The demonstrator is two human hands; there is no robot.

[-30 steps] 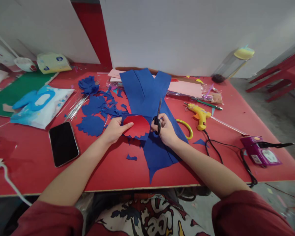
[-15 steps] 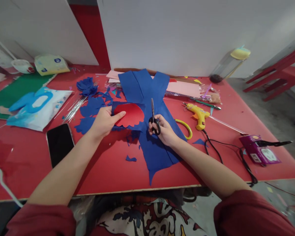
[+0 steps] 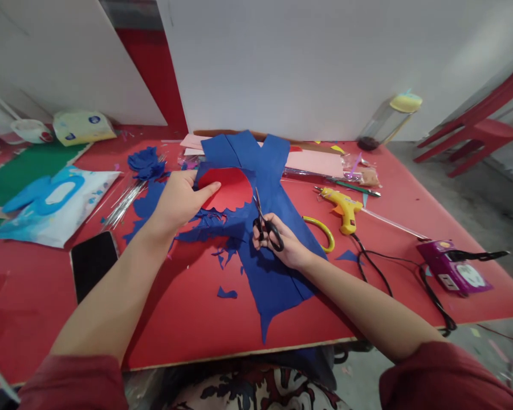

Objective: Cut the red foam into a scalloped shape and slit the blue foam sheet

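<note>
My left hand point(image 3: 177, 199) pinches a red scalloped piece point(image 3: 231, 191) laid over a dark blue piece point(image 3: 203, 167), thumb on top. Black-handled scissors point(image 3: 270, 229) are in my right hand point(image 3: 289, 249), fingers through the loops. Their blades point up and to the left, close by the right edge of the pinched pieces. Beneath both hands spreads a large blue sheet point(image 3: 277, 279) with cut edges. Blue offcuts point(image 3: 214, 225) lie under the red piece, and a small blue scrap point(image 3: 227, 292) rests nearer the table's front edge.
Right of my hands lie a yellow glue gun point(image 3: 345, 209), its black cord, a yellow ring point(image 3: 328, 233) and a purple box point(image 3: 453, 267). To the left are a phone point(image 3: 94, 265), a wipes pack point(image 3: 60, 205), silver wires point(image 3: 126, 205) and a blue flower shape point(image 3: 146, 163).
My left hand has raised the red and blue pieces slightly and turned them. The scissors have tilted to the left, with their tips now beside the pieces' right edge. The view has shifted a little.
</note>
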